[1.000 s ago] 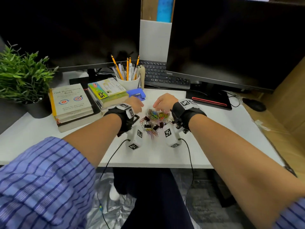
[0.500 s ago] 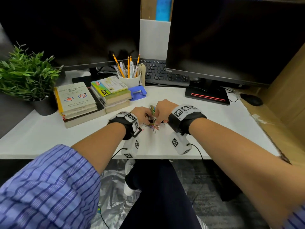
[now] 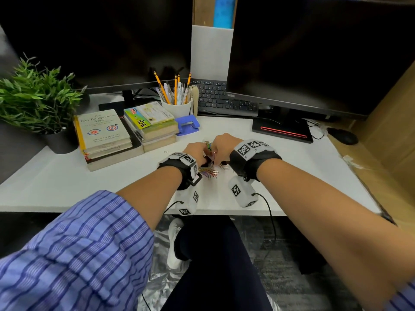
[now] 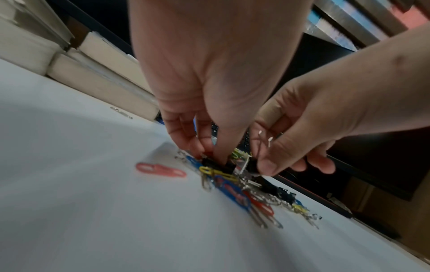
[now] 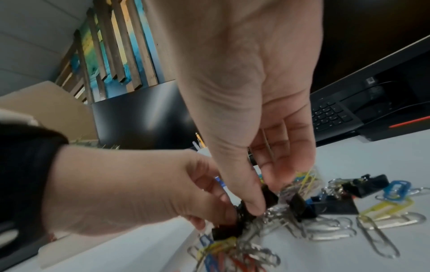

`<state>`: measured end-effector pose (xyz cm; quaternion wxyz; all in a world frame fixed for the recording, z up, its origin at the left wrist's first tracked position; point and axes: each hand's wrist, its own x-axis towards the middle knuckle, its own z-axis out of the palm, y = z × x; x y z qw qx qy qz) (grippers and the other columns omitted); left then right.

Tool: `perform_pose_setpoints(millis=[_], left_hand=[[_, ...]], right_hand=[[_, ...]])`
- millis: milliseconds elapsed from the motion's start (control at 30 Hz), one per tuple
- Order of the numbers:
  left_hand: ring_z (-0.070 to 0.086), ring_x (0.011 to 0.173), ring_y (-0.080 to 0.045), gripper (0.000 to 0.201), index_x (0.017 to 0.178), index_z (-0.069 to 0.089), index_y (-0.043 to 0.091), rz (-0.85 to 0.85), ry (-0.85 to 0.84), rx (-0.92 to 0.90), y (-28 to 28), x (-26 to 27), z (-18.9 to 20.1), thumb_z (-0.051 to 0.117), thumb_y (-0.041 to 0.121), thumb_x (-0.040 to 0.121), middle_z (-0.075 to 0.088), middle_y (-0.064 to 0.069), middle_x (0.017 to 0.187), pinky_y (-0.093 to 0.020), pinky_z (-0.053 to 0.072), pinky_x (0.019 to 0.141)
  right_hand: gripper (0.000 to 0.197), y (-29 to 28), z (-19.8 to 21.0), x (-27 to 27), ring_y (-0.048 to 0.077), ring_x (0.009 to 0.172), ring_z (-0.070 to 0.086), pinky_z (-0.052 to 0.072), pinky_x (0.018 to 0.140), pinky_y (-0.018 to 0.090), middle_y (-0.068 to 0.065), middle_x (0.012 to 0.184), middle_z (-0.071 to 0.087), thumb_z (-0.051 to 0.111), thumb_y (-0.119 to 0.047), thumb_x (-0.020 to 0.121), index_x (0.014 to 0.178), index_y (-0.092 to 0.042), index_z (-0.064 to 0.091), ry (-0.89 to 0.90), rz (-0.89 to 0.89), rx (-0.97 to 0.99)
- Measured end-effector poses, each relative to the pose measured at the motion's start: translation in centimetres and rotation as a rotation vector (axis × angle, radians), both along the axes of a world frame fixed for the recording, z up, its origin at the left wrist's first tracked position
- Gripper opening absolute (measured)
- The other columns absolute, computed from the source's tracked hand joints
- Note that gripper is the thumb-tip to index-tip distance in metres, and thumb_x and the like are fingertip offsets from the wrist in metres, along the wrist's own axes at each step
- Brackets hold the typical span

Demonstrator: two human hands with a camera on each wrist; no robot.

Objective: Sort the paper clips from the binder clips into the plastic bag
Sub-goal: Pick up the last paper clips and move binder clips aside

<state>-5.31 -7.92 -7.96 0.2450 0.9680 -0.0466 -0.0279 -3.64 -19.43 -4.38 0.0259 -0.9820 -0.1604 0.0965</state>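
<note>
A heap of coloured paper clips (image 3: 210, 172) mixed with black binder clips (image 5: 365, 185) lies mid-desk. Just behind it, a small clear plastic bag (image 3: 208, 145) holds several coloured clips. Both hands reach into the heap side by side. My left hand (image 3: 203, 153) pinches a black binder clip (image 4: 215, 163) between thumb and fingers. My right hand (image 3: 215, 151) pinches another black binder clip (image 5: 270, 195), whose wire handles (image 4: 264, 139) stick up. One red paper clip (image 4: 160, 170) lies apart to the left. Large silver paper clips (image 5: 325, 228) spread to the right.
Two stacks of books (image 3: 105, 135) stand to the left, with a potted plant (image 3: 36, 97) beyond. A pencil cup (image 3: 177, 106) and blue hole punch (image 3: 187, 125) sit behind the hands. Keyboard (image 3: 224, 99), monitor base (image 3: 283, 131) and mouse (image 3: 342, 135) lie at the back right.
The hands were apart on either side of the bag; they have closed in together and their fingers now dig into the heap, each pinching a binder clip.
</note>
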Motion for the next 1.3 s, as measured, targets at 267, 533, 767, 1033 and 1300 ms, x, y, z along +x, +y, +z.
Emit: perform_pose_setpoints(millis=[267, 533, 767, 1033, 1300], left_hand=[[0.061, 0.097, -0.026, 0.03, 0.111, 0.069, 0.007, 0.158, 0.065, -0.181, 1.7, 0.4, 0.6, 0.062, 0.003, 0.083, 0.068, -0.014, 0.109, -0.025, 0.044, 0.071], [0.058, 0.058, -0.021, 0.012, 0.093, 0.067, 0.004, 0.256, 0.139, -0.321, 4.1, 0.0, 1.2, 0.063, 0.001, 0.083, 0.061, -0.011, 0.073, -0.029, 0.052, 0.065], [0.062, 0.08, -0.023, 0.017, 0.101, 0.068, 0.004, 0.274, 0.136, -0.19, 6.0, -0.8, 1.2, 0.063, 0.013, 0.087, 0.064, -0.012, 0.09, -0.027, 0.049, 0.067], [0.056, 0.043, -0.013, 0.018, 0.104, 0.066, 0.004, 0.205, 0.258, -0.405, 6.2, -0.8, 0.7, 0.06, 0.002, 0.087, 0.063, -0.008, 0.063, -0.027, 0.053, 0.06], [0.051, 0.051, -0.018, 0.025, 0.065, 0.058, 0.011, 0.252, 0.286, -0.575, 4.7, -0.5, 0.4, 0.061, 0.007, 0.09, 0.056, -0.009, 0.064, -0.025, 0.045, 0.056]], right_hand=[[0.018, -0.1, 0.7, 0.0, 0.018, 0.063, 0.058, 0.046, 0.059, 0.02, 0.002, 0.075, 0.062, 0.052, -0.017, 0.091, 0.105, -0.013, 0.062, 0.12, -0.042, 0.253], [0.023, 2.2, 0.4, -0.1, 0.021, 0.079, 0.061, 0.05, 0.068, 0.024, 0.005, 0.078, 0.065, 0.057, -0.013, 0.088, 0.106, -0.007, 0.07, 0.157, -0.016, 0.169], [0.021, 3.2, -5.8, 5.7, 0.02, 0.049, 0.068, 0.061, 0.056, 0.039, -0.003, 0.057, 0.067, 0.079, -0.023, 0.05, 0.061, -0.018, 0.063, 0.109, -0.016, -0.032], [0.029, 3.7, -6.0, 6.0, 0.02, 0.051, 0.067, 0.059, 0.055, 0.036, -0.004, 0.058, 0.065, 0.081, -0.031, 0.046, 0.063, -0.021, 0.06, 0.108, 0.004, -0.107], [0.015, 3.7, -3.2, 2.7, 0.028, 0.068, 0.068, 0.06, 0.07, 0.041, 0.006, 0.074, 0.068, 0.069, -0.027, 0.065, 0.069, -0.015, 0.06, 0.09, 0.051, -0.091]])
